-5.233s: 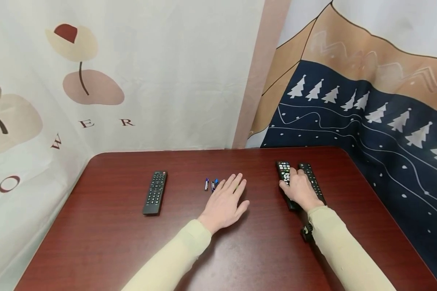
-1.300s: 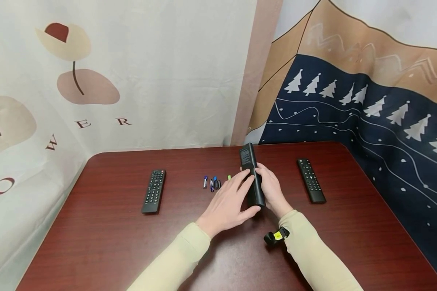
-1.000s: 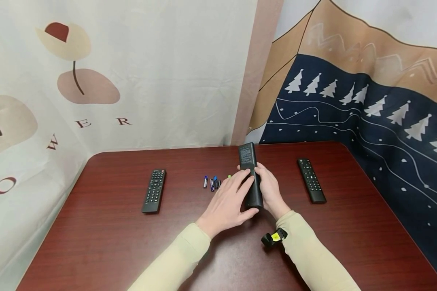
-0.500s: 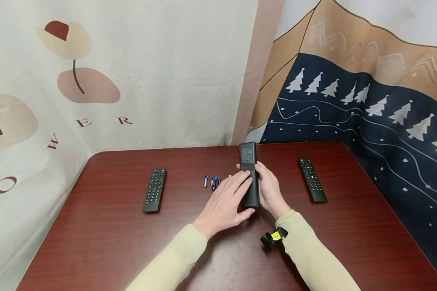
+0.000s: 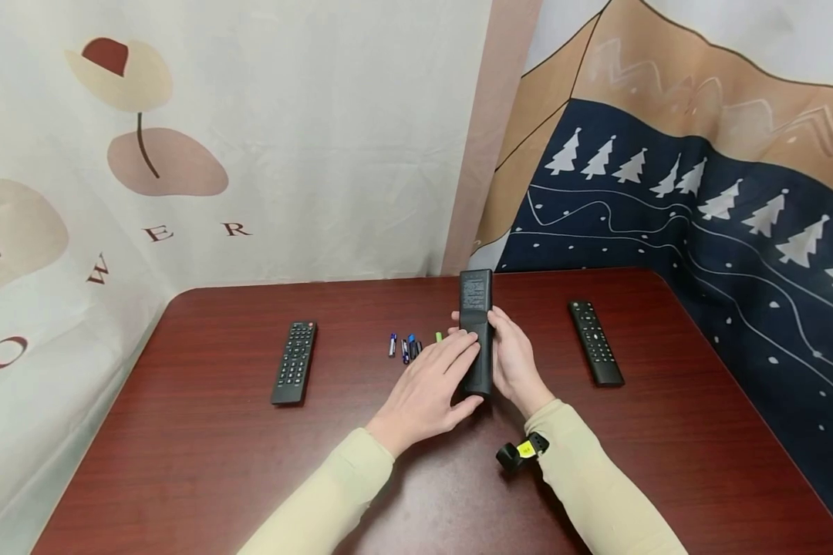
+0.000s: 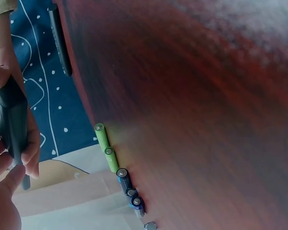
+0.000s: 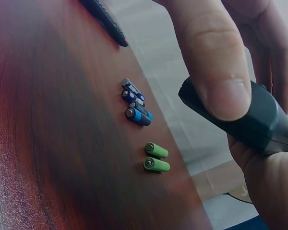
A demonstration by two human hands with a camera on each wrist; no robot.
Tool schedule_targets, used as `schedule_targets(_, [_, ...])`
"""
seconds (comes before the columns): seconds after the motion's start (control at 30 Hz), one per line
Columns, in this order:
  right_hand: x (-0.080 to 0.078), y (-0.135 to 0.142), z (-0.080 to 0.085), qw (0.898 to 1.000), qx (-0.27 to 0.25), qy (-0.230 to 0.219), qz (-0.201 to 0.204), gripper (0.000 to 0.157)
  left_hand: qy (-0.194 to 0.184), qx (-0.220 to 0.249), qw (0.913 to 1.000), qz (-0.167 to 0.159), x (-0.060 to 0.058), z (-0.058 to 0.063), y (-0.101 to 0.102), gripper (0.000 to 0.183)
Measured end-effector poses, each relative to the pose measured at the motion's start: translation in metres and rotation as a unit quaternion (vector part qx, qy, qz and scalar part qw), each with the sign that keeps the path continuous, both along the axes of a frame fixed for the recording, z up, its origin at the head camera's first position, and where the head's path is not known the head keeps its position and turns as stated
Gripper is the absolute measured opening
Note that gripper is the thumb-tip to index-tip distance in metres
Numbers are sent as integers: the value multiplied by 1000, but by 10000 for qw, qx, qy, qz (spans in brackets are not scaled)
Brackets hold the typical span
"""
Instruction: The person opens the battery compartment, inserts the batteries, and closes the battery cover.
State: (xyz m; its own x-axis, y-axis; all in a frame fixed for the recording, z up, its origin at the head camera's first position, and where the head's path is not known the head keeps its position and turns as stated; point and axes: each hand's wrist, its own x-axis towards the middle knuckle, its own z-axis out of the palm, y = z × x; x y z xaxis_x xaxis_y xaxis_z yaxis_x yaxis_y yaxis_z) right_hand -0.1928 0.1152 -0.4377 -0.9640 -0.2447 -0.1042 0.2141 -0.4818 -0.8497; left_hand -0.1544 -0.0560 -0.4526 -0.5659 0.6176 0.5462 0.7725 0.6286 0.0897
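Observation:
In the head view my right hand grips a black remote control from its right side, its printed back turned up. Fingertips of that hand show past the remote's left edge. My left hand lies over the lower half of the back with its fingers extended; its thumb is at the lower end. The right wrist view shows a thumb pressed on the remote's dark end. In the left wrist view both hands are around the remote. Part of the back is hidden under the left fingers.
Several blue and dark batteries lie just beyond the left hand, with two green batteries near them. One remote lies on the left of the table, another on the right. Printed curtains hang behind the table's far edge.
Since the oldest frame, the right hand has picked up a remote from the right, brought it to the middle and turned it over. Lately the remote straightened; the left fingers slid slightly down its back.

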Motion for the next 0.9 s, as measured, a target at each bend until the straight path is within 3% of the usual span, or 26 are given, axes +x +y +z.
schedule_targets(0.9, [4,-3,-4,9998,-123,-52,-142,50,-46,307,9995,-102,-3,4,4,65])
